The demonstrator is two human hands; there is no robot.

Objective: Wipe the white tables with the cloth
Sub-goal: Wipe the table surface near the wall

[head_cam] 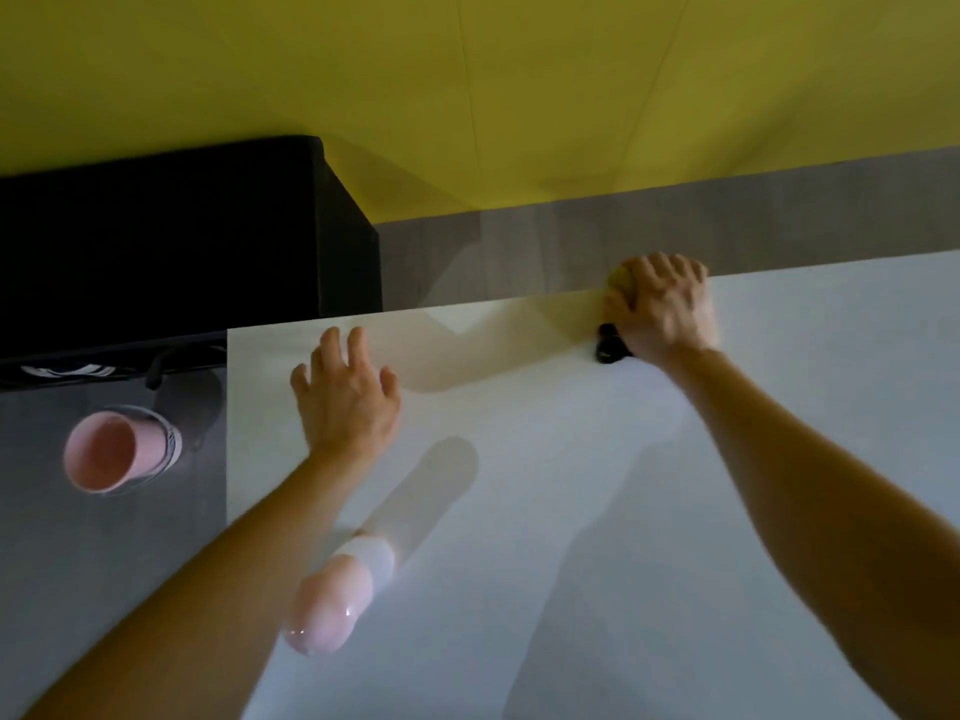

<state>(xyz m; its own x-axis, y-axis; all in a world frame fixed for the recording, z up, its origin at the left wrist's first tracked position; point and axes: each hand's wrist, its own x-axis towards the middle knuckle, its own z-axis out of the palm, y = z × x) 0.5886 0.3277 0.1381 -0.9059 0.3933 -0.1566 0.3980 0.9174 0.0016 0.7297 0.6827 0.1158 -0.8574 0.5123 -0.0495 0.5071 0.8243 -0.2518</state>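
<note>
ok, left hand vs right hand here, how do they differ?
The left hand lies open, fingers spread, on the white table; the right hand curls around the yellowish cloth. The left hand sits near the table's left edge; the right hand is at its far edge. Both are bare, over the same table.

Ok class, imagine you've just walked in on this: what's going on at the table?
A person is working at the white table with a cloth. The right hand grips the yellow cloth at the table's far edge. The left hand is spread open near the table's left side and holds nothing. A pink bottle is on the table by the left forearm. A pink cup sits on the grey surface beside the table.
</note>
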